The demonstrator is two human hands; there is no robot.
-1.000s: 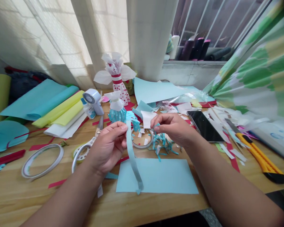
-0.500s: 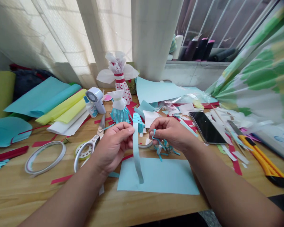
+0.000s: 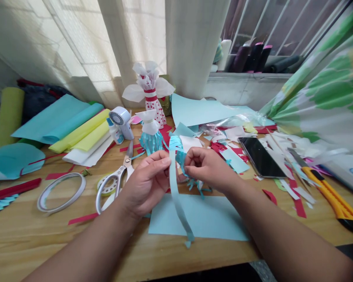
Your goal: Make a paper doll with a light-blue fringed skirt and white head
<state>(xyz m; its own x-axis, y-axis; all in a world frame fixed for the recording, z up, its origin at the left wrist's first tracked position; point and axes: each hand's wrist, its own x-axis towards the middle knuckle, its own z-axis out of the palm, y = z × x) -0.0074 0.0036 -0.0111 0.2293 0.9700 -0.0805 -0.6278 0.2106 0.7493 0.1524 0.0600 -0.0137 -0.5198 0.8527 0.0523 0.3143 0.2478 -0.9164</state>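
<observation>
My left hand (image 3: pixel 149 178) is closed, thumb and fingers pinching a long pale-blue paper strip (image 3: pixel 174 176) that hangs down over a flat blue sheet (image 3: pixel 200 219). To its right my right hand (image 3: pixel 207 168) is closed too, its fingertips on fringed blue paper (image 3: pixel 180 157); its exact hold is partly hidden. Curled blue shreds (image 3: pixel 200 187) lie below that hand. Behind the hands stands a small figure with a blue fringed skirt (image 3: pixel 151 143) and white top. Scissors (image 3: pixel 120 171) rest beside my left wrist.
At left lie a tape roll (image 3: pixel 42 201) and rolled coloured papers (image 3: pixel 76 129). A glue bottle (image 3: pixel 116 133) and small fan (image 3: pixel 122 119) stand behind. On the right are paper scraps (image 3: pixel 236 158), a phone (image 3: pixel 261 158) and a yellow cutter (image 3: pixel 336 196). A dotted paper figure (image 3: pixel 155 107) stands at the back.
My right hand has moved left, closer to my left hand and the fringed blue paper. The pale strip now hangs lower and slants right, with a torn tail showing. The view has shifted slightly.
</observation>
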